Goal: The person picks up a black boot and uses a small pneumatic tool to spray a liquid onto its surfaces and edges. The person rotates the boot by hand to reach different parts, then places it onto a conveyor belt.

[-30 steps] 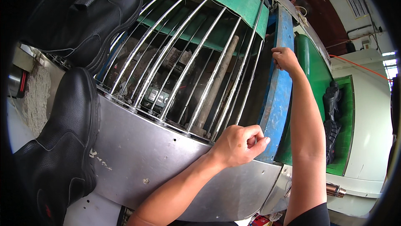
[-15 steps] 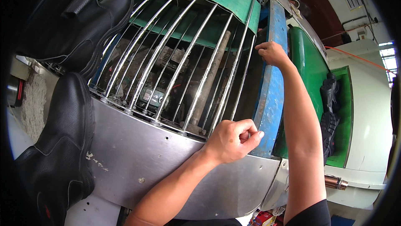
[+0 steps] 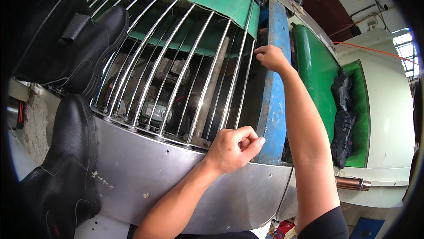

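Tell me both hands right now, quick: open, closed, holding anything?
Left hand: curled closed, nothing visible held.
Right hand: partly curled, by the blue beam; cannot tell if it holds anything.

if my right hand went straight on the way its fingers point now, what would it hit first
Most likely the rightmost metal rod: the right hand points left, with that rod just ahead in the picture, though depth is hard to judge.
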`<state>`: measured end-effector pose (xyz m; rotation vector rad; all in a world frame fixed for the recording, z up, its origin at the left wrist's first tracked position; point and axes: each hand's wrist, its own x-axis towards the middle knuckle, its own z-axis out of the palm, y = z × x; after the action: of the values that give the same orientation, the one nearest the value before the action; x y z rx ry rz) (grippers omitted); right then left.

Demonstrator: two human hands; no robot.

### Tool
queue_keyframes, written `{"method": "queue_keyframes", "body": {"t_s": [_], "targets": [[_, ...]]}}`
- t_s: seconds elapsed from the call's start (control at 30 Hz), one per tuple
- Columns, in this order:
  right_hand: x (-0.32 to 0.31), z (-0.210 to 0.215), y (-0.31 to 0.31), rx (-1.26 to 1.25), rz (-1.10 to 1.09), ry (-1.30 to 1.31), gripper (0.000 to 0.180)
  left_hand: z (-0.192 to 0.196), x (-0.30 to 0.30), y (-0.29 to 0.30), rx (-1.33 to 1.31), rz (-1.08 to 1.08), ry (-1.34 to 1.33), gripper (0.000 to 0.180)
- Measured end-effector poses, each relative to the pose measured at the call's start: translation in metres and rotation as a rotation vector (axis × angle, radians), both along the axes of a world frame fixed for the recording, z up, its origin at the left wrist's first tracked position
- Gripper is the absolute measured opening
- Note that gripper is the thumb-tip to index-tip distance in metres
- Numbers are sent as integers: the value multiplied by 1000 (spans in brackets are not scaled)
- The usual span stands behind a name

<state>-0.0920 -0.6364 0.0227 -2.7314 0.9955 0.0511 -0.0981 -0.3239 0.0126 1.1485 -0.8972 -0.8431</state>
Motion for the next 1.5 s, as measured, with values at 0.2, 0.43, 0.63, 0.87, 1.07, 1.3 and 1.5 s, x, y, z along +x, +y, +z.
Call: {"method": "queue_keyframes", "body": {"t_s": [0.2,0.43,0.63,0.87,1.07,1.3,1.5], "targets": [[-12,-4,0,55,-90,-108,34,-1,1,2,-10,-7,4,18],[-19,-11,-9,116,-129,-166,35,-3,-1,1,-13,-8,-1,19],[-15,-8,0,116,-176,-190,35,-3,0,1,-12,2,6,20],[-18,-11,-2,103,-176,-195,36,-2,0,1,-2,5,-9,20],[-21,-11,-1,125,-191,-234,36,-4,-2,0,-2,4,3,19],[-31,-19,-3,120,-144,-309,35,-2,0,0,-14,-9,-10,19],[-45,-16,12,249,-196,-356,31,-2,0,1,-10,-1,-27,18]]}}
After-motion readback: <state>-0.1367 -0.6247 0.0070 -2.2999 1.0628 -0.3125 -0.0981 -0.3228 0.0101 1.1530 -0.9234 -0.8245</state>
